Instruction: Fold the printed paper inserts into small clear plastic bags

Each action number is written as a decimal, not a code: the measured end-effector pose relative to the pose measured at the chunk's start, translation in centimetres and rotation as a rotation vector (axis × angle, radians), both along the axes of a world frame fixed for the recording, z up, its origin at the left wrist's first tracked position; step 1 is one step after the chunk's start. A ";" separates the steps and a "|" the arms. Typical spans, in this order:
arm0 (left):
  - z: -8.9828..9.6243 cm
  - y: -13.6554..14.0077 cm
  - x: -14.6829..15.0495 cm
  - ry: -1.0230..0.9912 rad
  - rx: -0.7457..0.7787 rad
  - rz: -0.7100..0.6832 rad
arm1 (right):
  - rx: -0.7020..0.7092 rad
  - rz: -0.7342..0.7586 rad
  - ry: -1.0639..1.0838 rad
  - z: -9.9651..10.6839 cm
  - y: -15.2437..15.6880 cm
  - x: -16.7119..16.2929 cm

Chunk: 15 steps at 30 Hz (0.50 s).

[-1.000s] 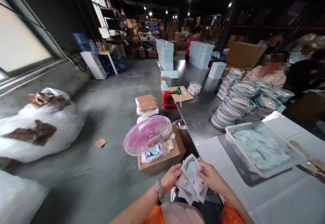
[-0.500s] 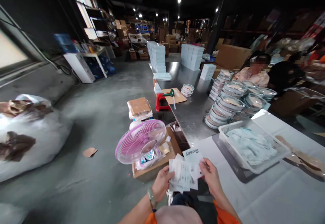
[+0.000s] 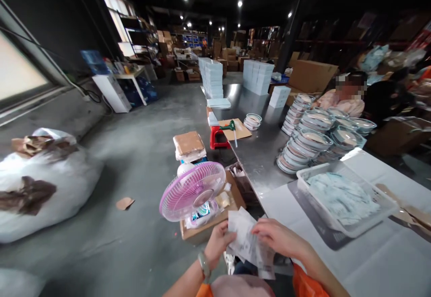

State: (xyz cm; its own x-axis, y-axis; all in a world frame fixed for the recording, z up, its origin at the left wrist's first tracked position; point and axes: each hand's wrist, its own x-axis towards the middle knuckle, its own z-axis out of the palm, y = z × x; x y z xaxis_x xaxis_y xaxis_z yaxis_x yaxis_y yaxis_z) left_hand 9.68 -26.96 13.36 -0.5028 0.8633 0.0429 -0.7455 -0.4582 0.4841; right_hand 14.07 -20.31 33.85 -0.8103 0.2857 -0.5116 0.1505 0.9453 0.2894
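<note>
Warehouse floor open left; both hands [image 3: 249, 241] grip paper slips [image 3: 247, 243] off table edge [image 3: 266, 205].

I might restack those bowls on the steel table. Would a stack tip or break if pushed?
Probably tippy: the stacks of bowls stand many high and lean. Likely fragile and heavy; they look like glazed ceramic. The smooth steel table may let them slide.

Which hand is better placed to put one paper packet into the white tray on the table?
Probably the right hand. It lies on top of the paper packets on the side toward the white tray; the left hand grips the bundle on the far side.
</note>
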 end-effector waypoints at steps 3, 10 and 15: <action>0.2 -0.3 0.2 0.113 -0.046 0.030 | 0.059 0.214 -0.131 -3.7 0.0 -1.5; -1.4 -1.2 0.2 -0.078 -0.004 0.027 | 0.086 -0.055 0.533 -9.2 3.5 -1.0; -2.0 -0.8 0.4 -0.181 -0.009 0.104 | -0.363 -0.541 0.771 -10.0 3.5 -0.9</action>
